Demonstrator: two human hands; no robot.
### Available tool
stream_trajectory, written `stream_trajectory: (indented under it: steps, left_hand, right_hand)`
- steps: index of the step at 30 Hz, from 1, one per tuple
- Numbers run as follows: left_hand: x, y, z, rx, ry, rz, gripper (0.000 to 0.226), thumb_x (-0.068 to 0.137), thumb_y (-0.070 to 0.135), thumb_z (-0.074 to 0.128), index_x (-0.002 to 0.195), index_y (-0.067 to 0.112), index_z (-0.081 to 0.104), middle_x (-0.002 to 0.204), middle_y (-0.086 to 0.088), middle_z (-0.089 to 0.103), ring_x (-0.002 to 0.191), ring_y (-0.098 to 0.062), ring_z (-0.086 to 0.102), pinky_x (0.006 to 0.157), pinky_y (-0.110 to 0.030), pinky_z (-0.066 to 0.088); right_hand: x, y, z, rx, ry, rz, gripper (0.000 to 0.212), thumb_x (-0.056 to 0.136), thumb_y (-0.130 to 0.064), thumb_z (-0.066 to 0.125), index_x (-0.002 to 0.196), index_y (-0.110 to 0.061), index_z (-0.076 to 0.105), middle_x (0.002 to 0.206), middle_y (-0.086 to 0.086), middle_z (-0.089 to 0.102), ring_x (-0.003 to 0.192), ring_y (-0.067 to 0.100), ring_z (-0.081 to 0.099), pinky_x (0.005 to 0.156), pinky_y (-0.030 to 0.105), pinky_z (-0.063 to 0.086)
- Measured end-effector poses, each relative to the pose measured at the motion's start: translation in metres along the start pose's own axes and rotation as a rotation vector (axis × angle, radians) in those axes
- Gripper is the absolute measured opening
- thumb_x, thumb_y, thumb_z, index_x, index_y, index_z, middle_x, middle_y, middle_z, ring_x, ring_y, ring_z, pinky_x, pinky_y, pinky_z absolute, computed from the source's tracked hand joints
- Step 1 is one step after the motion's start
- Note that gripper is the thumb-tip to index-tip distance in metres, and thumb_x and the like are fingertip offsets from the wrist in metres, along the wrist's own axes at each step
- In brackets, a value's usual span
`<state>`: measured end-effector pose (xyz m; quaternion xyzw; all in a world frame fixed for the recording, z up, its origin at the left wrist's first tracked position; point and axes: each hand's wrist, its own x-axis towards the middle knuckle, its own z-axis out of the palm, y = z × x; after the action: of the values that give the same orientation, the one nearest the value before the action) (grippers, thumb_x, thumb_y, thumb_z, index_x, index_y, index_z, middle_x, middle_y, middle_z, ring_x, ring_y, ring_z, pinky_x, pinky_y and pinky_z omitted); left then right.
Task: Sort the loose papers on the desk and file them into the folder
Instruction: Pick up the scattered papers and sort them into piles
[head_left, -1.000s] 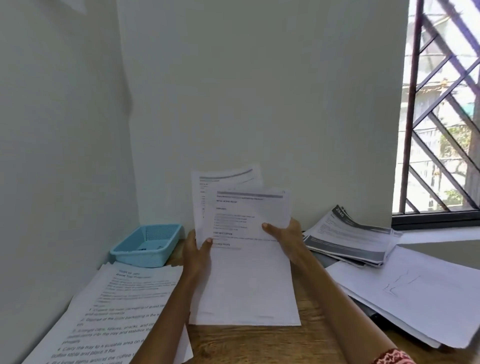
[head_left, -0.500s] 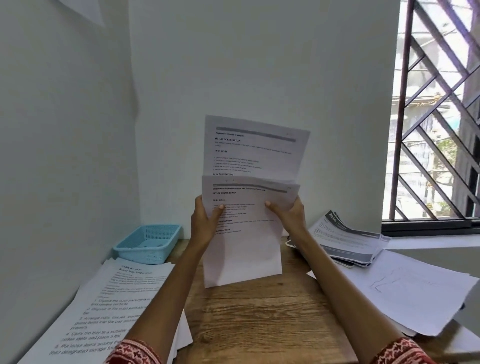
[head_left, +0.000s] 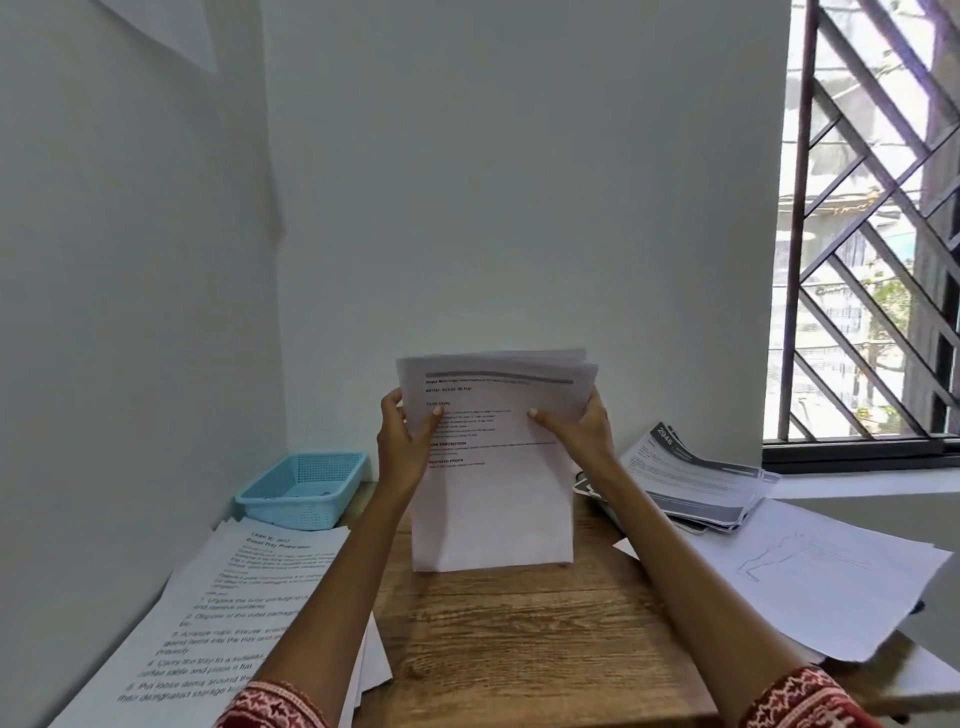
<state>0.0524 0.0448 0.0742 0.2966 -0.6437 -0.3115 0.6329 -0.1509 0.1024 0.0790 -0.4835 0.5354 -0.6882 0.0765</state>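
1. I held the sheaf of papers (head_left: 493, 467) upright in front of me, its long axis standing nearly vertical and its bottom edge touching, or all but touching, the wooden surface (head_left: 519, 639); I could not tell which.

2. My left hand (head_left: 402, 447) pinched the sheaf's left edge near the top, thumb on the printed face and fingers curled behind.

3. My right hand (head_left: 579, 431) pinched the right edge at much the same height, thumb in front and fingers behind. Both hands sat level and equally close to the sheaf, so neither had the advantage.

4. The top edges of the sheets were fanned slightly apart, not flush. I judged the coming move turned on this: with the sheaf standing on end over the surface, the way to square it was straight down.

5. Other loose papers lay to both sides: a printed stack (head_left: 223, 613) at my left, beside the blue basket (head_left: 304, 486), and a grey-banded pile (head_left: 696, 483) with large blank sheets (head_left: 810, 577) at my right.

6. I could not make out a folder for certain; a dark edge showed under the right-hand pile, too hidden to name.
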Motion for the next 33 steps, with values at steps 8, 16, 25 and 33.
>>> stream_trajectory:
  steps: [8, 16, 25, 33]
  left_hand:
    - [0.004, 0.002, 0.002, 0.201, 0.010, 0.175, 0.022, 0.093, 0.017, 0.056, 0.108, 0.001, 0.058, 0.090, -0.002, 0.059, 0.073, -0.011, 0.054, 0.059, -0.018, 0.042]
    - [0.019, 0.052, 0.031, -0.142, -0.061, 0.054, 0.012, 0.091, 0.018, 0.060, 0.096, 0.008, 0.063, 0.086, -0.005, 0.063, 0.077, -0.016, 0.059, 0.062, -0.018, 0.049]
    - [-0.014, -0.005, 0.013, -0.139, -0.040, -0.141, 0.026, 0.088, 0.021, 0.063, 0.109, 0.006, 0.063, 0.096, -0.006, 0.067, 0.085, -0.018, 0.062, 0.070, -0.021, 0.052]
    - [-0.017, -0.016, 0.015, -0.084, -0.026, -0.146, 0.037, 0.088, 0.025, 0.063, 0.118, 0.003, 0.061, 0.107, -0.011, 0.065, 0.088, -0.021, 0.062, 0.063, -0.017, 0.052]
  right_hand:
    - [0.003, 0.002, 0.000, -0.063, -0.010, -0.018, 0.033, 0.080, -0.016, 0.075, 0.105, 0.002, 0.062, 0.095, 0.008, 0.063, 0.091, 0.029, 0.063, 0.074, 0.035, 0.050]
    - [0.002, -0.032, 0.023, -0.026, 0.189, -0.160, 0.027, 0.086, -0.015, 0.065, 0.110, -0.002, 0.063, 0.101, 0.013, 0.067, 0.093, 0.028, 0.063, 0.075, 0.038, 0.050]
    - [-0.024, 0.010, 0.012, -0.145, 0.097, -0.083, 0.039, 0.084, -0.028, 0.070, 0.116, -0.009, 0.058, 0.105, 0.007, 0.066, 0.092, 0.023, 0.062, 0.074, 0.034, 0.052]
    - [-0.025, 0.010, 0.018, -0.068, 0.115, -0.036, 0.037, 0.084, -0.026, 0.070, 0.115, -0.008, 0.060, 0.103, 0.005, 0.065, 0.090, 0.020, 0.061, 0.077, 0.033, 0.052]
